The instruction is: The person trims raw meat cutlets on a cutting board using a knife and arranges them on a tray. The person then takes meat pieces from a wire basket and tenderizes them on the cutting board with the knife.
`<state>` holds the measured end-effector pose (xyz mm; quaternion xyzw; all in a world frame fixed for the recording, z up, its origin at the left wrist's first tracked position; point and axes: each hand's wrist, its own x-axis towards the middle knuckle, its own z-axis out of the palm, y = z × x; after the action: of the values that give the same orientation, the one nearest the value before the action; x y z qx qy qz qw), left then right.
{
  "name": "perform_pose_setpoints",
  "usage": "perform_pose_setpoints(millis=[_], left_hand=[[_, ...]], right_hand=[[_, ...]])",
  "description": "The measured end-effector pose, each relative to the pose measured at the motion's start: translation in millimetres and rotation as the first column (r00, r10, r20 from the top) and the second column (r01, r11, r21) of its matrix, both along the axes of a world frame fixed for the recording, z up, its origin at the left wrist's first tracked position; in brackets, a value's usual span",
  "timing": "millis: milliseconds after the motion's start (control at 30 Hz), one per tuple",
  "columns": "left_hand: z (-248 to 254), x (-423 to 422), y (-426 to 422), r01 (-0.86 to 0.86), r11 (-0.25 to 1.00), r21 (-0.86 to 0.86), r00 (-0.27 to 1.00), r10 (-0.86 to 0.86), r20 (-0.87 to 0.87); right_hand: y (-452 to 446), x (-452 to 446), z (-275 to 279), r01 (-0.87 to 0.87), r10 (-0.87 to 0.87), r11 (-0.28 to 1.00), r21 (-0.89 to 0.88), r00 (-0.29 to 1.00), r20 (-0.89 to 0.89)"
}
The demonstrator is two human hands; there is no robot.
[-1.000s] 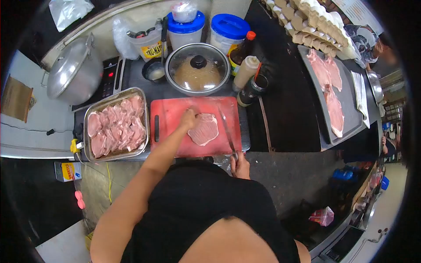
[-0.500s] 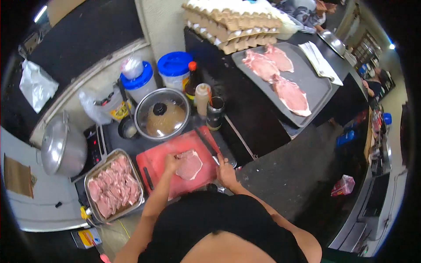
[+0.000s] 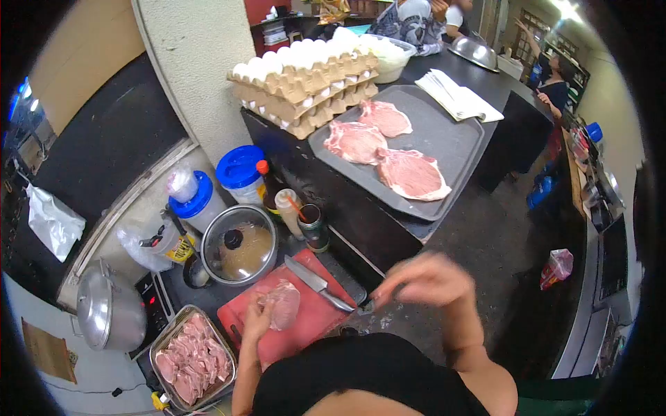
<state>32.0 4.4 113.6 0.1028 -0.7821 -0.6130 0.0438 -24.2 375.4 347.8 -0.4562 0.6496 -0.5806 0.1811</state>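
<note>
My left hand is closed on the near-left edge of a raw pork chop over the red cutting board. The chop looks partly lifted, though I cannot tell how far. A kitchen knife lies across the board's right side with nobody's hand on it. My right hand is raised right of the board, blurred, with its fingers loosely stretched and nothing visible in them. Beyond it, a grey tray carries three raw pork chops.
A metal pan of cut meat sits left of the board. Behind stand a glass-lidded pot, bottles, blue-lidded tubs and a large pot. Egg cartons and a folded cloth flank the tray. Other people are farther back.
My right hand has let go of the knife, now lying on the board, and moved up and right. My left hand keeps hold of the chop. The view has shifted toward the tray.
</note>
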Motion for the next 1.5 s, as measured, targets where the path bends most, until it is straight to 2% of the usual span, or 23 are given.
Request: perform_pose_setpoints(millis=[67,100,133,167,200,233,367,467,533,600,633,700,800,933,1033,1133,1167,1233,1267,1367,1433,1467,1500], left_hand=[[26,-4,-1,0.027,0.998,-0.058,0.994,-0.033,-0.107],[41,-8,-1,0.034,0.996,-0.086,0.985,-0.048,-0.164],[59,-9,-1,0.042,0.997,-0.067,0.993,-0.049,-0.111],[79,-11,1,0.047,0.998,-0.048,0.997,-0.050,-0.058],[98,-15,7,0.056,0.990,-0.129,0.979,-0.080,-0.186],[115,-16,8,0.048,0.998,-0.037,0.995,-0.051,-0.087],[169,-27,25,0.070,0.991,-0.114,0.983,-0.087,-0.159],[178,-36,33,0.024,0.984,-0.177,0.983,-0.055,-0.173],[185,-38,43,0.009,0.982,-0.189,0.978,-0.048,-0.205],[194,-36,55,-0.003,0.983,-0.185,0.980,-0.034,-0.196],[196,-36,61,-0.011,0.983,-0.182,0.981,-0.024,-0.191],[196,-36,65,-0.017,0.975,-0.223,0.972,-0.036,-0.233],[193,-32,67,-0.036,0.979,-0.200,0.976,-0.009,-0.217],[196,-28,74,-0.099,0.972,-0.211,0.980,0.059,-0.191],[191,-26,71,-0.121,0.973,-0.198,0.977,0.081,-0.198],[183,-25,69,-0.145,0.975,-0.166,0.978,0.115,-0.175],[185,-24,69,-0.154,0.971,-0.181,0.980,0.127,-0.154],[185,-23,71,-0.163,0.968,-0.193,0.981,0.137,-0.139],[185,-25,72,-0.163,0.968,-0.189,0.980,0.136,-0.146],[191,-27,77,-0.150,0.977,-0.154,0.984,0.132,-0.120],[198,-31,76,-0.135,0.975,-0.176,0.988,0.117,-0.105],[199,-34,76,-0.128,0.970,-0.207,0.988,0.107,-0.112],[199,-38,76,-0.123,0.965,-0.234,0.988,0.096,-0.124]], right_hand=[[40,-13,19,0.438,-0.468,0.837,-0.329,0.883,-0.014],[57,-30,24,0.677,-0.739,0.664,-0.317,0.659,-0.138],[74,-49,26,0.765,-0.829,0.557,-0.323,0.535,-0.161],[93,-70,24,0.835,-0.899,0.438,-0.332,0.400,-0.181],[117,-94,19,0.867,-0.935,0.353,-0.353,0.311,-0.171],[144,-119,11,0.890,-0.963,0.265,-0.372,0.222,-0.155],[236,-209,-5,0.927,-0.797,-0.114,-0.357,-0.300,-0.524],[272,-258,-1,0.940,-0.627,-0.212,-0.266,-0.340,-0.701],[279,-280,-1,0.957,-0.572,-0.253,-0.142,-0.266,-0.776],[281,-298,3,0.941,-0.498,-0.338,0.028,-0.153,-0.854],[290,-313,6,0.917,-0.541,-0.325,0.231,0.020,-0.841],[312,-351,-12,0.926,-0.482,-0.317,0.206,0.030,-0.876],[286,-331,6,0.928,-0.095,-0.331,-0.172,-0.215,-0.972],[295,-357,5,0.913,0.128,-0.328,-0.241,-0.209,-0.969],[299,-357,25,0.861,-0.303,-0.504,0.070,-0.100,-0.948],[361,-402,1,0.866,-0.773,-0.437,0.241,-0.225,-0.594],[380,-413,-12,0.870,-0.851,-0.390,0.302,-0.215,-0.479],[334,-365,1,0.700,-0.693,-0.667,0.254,-0.458,-0.557],[327,-358,-3,0.665,-0.659,-0.709,0.233,-0.509,-0.554],[382,-394,-29,0.722,-0.836,-0.544,0.428,-0.424,-0.347],[388,-396,-34,0.901,-0.925,-0.292,0.322,-0.351,0.144],[395,-398,-37,0.931,-0.925,-0.198,0.308,-0.281,0.256],[402,-407,-41,0.920,-0.902,-0.212,0.329,-0.314,0.297]])
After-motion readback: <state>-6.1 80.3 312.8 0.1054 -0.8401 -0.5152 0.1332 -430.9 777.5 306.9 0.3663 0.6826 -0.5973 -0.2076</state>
